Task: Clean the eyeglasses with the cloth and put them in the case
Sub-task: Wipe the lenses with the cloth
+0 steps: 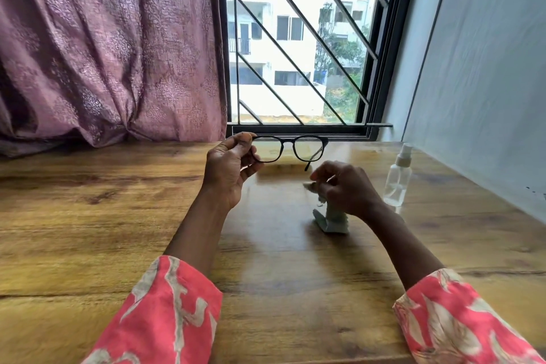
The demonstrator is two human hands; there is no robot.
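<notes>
Wooden table [88,216] below barred window [295,38]

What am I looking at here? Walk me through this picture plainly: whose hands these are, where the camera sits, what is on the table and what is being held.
There is no machine: a person wears one wide-angle camera on the head, looking forward and down, so you see their own two hands. The left hand pinches a pair of dark-framed eyeglasses by one end and holds them up above the wooden table. The right hand grips a pale cloth whose lower end hangs down to the tabletop. A clear spray bottle stands upright on the table to the right of that hand. Behind are a purple curtain and a barred window. I cannot clearly make out an eyeglass case.
</notes>
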